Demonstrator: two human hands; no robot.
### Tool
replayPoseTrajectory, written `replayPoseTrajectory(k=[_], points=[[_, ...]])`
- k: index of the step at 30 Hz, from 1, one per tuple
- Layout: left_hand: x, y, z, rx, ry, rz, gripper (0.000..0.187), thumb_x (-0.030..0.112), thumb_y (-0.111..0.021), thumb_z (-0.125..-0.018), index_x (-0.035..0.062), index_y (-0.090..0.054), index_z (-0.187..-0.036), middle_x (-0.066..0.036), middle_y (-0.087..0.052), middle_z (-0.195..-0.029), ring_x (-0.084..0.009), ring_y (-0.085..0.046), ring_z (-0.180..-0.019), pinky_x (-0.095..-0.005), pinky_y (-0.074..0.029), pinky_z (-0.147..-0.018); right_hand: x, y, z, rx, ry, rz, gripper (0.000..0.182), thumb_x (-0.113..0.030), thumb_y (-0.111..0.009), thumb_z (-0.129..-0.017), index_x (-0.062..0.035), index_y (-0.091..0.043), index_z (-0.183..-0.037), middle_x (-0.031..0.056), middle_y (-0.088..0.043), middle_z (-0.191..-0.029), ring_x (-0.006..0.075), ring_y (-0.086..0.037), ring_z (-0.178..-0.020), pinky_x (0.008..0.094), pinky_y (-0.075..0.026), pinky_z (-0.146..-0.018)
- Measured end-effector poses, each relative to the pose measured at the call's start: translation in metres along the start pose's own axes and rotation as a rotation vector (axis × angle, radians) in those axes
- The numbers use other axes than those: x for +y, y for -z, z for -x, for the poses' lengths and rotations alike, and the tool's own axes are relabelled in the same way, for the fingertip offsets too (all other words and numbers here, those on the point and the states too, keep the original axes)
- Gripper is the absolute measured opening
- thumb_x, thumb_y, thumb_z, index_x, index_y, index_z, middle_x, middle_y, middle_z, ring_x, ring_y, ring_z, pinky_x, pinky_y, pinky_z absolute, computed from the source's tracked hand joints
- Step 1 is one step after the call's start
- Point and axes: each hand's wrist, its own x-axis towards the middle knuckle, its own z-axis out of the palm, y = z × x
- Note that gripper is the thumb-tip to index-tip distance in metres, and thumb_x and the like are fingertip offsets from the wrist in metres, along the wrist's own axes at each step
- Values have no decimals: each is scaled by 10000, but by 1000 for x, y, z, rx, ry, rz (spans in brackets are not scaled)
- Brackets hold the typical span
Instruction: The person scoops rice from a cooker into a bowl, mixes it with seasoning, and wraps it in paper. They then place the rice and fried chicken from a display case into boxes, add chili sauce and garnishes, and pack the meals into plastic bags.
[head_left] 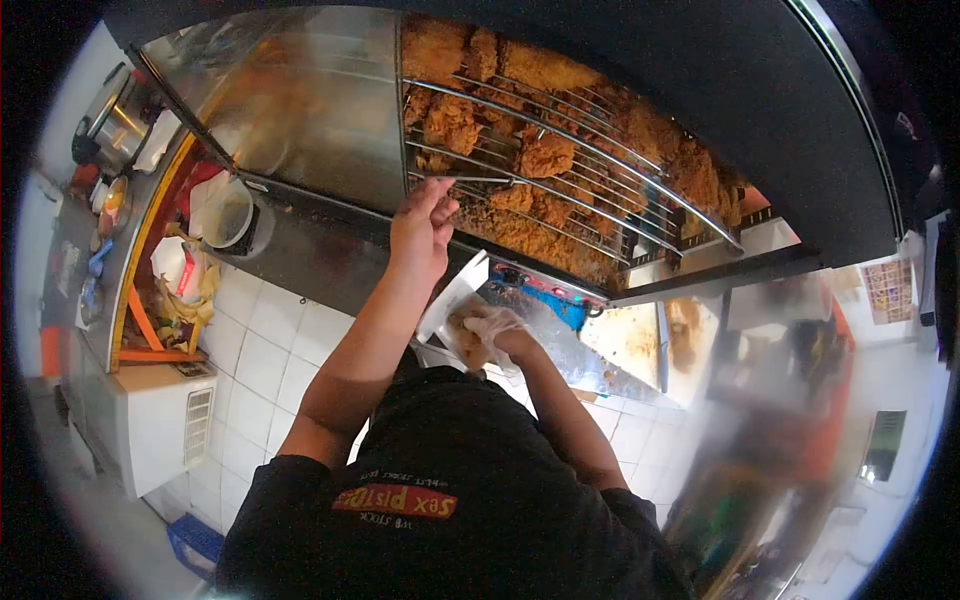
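- The whole right part of the view is blurred: an orange and dark shape [790, 420] there cannot be told.
- The glass front panel [300, 100] of the warming cabinet carries smeared reflections; what lies behind it is unclear.
- The thin metal tongs [470, 180] in the left hand [420, 235] are too slim to tell whether they grip any fried piece.
- The right hand [495, 330], in a clear plastic glove, covers part of the white paper box [450, 300]; its contents are mostly hidden.
- The red print on the black shirt [395, 500] is too small to read reliably.

Warm glow on the fried chicken [560, 150]; fisheye edges dark, right side blurred, perhaps smeared.
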Motion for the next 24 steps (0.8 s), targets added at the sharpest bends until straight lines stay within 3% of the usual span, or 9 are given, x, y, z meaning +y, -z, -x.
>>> replayPoseTrajectory(k=[3,6,10,12,15,16,18,19,24], points=[[7,2,-4,-149,-50,109,469,214,-674,-939,95,-484,-1350,-11,-602,-1292,-177,-652,-1028,-241,-400,-605,-6,12,12,51,114,-191,402,-267,-679,-904,2,-647,-1201,59,-682,-1097,147,-619,-938,310,-502,-810],[5,-1,-1,-185,-56,164,437,190,-666,-942,90,-493,-1331,-21,-596,-1295,-205,-651,-1050,-249,-422,-620,5,32,26,99,233,-359,443,-277,-677,-925,-40,-613,-1294,75,-669,-1198,160,-631,-1039,335,-508,-884],[7,4,16,-177,-49,112,410,172,-682,-926,73,-536,-1296,-32,-596,-1277,-207,-640,-1065,-256,-450,-665,-30,55,68,100,63,-672,605,-344,-684,-913,-75,-489,-1419,125,-533,-1405,272,-601,-1159,405,-489,-942],[9,18,38,-222,-124,-563,387,182,-690,-914,53,-580,-1262,-45,-583,-1268,-213,-619,-1086,-278,-477,-762,-39,61,87,68,-29,-808,688,-371,-691,-904,-88,-424,-1471,139,-464,-1478,308,-578,-1201,422,-477,-964],[2,2,113,-680,-652,-1295,396,208,-695,-889,75,-602,-1250,-90,-602,-1188,-284,-626,-1035,-363,-499,-845,-51,49,120,-189,13,-877,1047,-551,-744,-782,-77,-216,-1552,195,-343,-1538,355,-454,-1333,479,-388,-1069],[-2,-5,131,-850,-792,-1429,400,212,-692,-885,90,-599,-1254,-104,-612,-1152,-316,-630,-1014,-394,-505,-859,-47,42,126,-182,12,-889,1047,-551,-744,-782,-77,-216,-1552,195,-343,-1538,355,-454,-1333,479,-388,-1069],[-36,20,139,-956,-738,-1446,429,202,-695,-876,114,-587,-1281,-135,-607,-1144,-345,-628,-990,-429,-512,-846,-38,30,138,-267,-39,-764,1062,-538,-746,-785,-7,-215,-1535,193,-352,-1528,356,-443,-1347,461,-368,-1096],[-48,35,135,-946,-471,-1443,336,161,-681,-873,89,-632,-1198,-143,-630,-1102,-335,-634,-968,-426,-513,-834,-44,27,142,-379,126,-927,957,-433,-741,-829,56,-264,-1500,177,-369,-1519,323,-461,-1338,405,-356,-1114],[-51,41,121,-777,-546,-1448,103,55,-687,-849,36,-701,-949,-122,-682,-867,-314,-665,-862,-414,-522,-742,-61,40,179,-120,-23,-814,721,-282,-698,-874,67,-407,-1433,182,-499,-1422,299,-503,-1303,368,-345,-1121]])
